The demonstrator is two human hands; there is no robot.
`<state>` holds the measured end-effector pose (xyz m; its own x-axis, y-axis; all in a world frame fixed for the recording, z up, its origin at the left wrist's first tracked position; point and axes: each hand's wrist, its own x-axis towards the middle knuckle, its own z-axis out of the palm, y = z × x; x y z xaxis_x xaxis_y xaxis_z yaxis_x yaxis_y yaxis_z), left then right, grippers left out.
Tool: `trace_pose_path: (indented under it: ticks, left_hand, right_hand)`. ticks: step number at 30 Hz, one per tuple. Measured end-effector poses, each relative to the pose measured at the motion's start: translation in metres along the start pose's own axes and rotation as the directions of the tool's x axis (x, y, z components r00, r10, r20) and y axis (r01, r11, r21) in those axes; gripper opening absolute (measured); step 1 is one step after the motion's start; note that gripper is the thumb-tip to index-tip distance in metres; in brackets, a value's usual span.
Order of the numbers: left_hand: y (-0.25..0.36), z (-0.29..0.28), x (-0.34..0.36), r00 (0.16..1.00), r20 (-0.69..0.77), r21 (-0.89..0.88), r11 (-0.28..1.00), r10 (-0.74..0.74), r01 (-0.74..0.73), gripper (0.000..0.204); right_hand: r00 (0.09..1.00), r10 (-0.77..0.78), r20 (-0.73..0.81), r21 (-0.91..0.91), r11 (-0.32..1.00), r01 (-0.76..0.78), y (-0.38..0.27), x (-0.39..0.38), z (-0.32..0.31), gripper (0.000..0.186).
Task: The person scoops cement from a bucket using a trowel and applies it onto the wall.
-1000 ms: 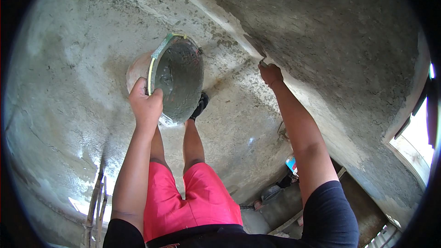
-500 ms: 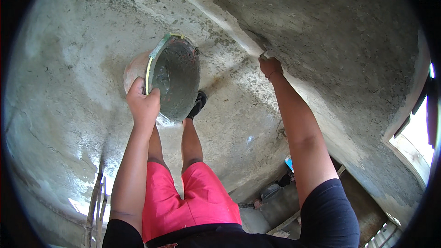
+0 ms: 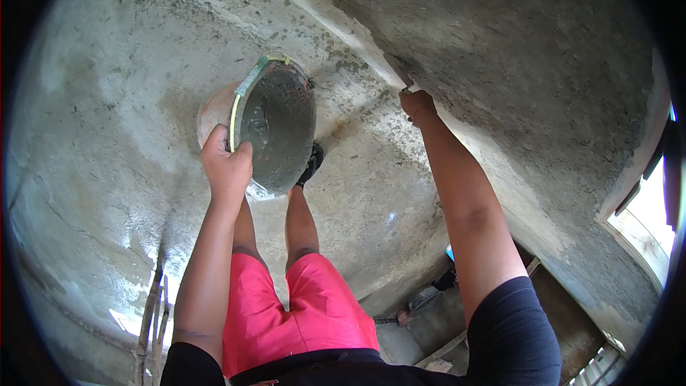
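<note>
My left hand point(image 3: 227, 161) is closed around the yellow handle of a bucket point(image 3: 216, 112), near the bucket's side. The bucket is tilted, its mouth facing me, and wet grey mortar point(image 3: 275, 125) lies inside. A green wrapping covers part of the handle point(image 3: 251, 77). Up at the right, my right hand point(image 3: 418, 105) grips a trowel point(image 3: 406, 88) against the foot of the rough plastered wall point(image 3: 514, 64). Only a little of the trowel shows; its blade is seen nearly edge-on and my fist hides most of its grip.
Around my feet stretches a grey cement floor point(image 3: 114, 143), splattered with mortar along the wall's base. A black sandal point(image 3: 311, 164) shows beside the bucket. Thin poles point(image 3: 151, 322) stand at the lower left. Blurred clutter point(image 3: 425, 300) lies at the lower right, and a bright opening point(image 3: 650, 221) is at the far right.
The bucket and my left hand have shifted slightly right and down in view. My right hand has moved slightly left, and less of the trowel's blade shows.
</note>
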<state>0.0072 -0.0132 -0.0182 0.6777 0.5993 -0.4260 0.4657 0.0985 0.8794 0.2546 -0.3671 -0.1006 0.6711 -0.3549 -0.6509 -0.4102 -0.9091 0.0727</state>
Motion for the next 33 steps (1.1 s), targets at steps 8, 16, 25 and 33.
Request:
trace_pose_path:
  ticks: [8,16,25,33]
  left_hand:
    - [-0.004,-0.003,0.004,0.999,-0.015,0.089,0.995,0.036,-0.035,0.007]
    - [-0.002,-0.004,0.006,0.998,-0.030,0.056,0.997,0.049,-0.047,0.008]
    - [-0.006,-0.007,0.008,0.999,-0.036,0.100,0.995,0.032,-0.028,0.008]
    - [-0.005,-0.008,0.006,0.999,-0.032,0.029,0.999,-0.029,0.030,0.008]
  right_hand:
    - [0.995,-0.104,0.000,-0.028,0.994,0.104,-0.021,-0.004,-0.010,0.052]
    - [0.991,-0.135,-0.002,0.028,0.990,0.135,-0.038,-0.013,-0.008,0.056]
    - [0.993,-0.056,0.102,0.147,0.988,0.040,-0.044,-0.021,-0.009,0.052]
    - [0.996,-0.015,0.083,0.138,0.990,0.004,-0.035,-0.015,-0.006,0.051]
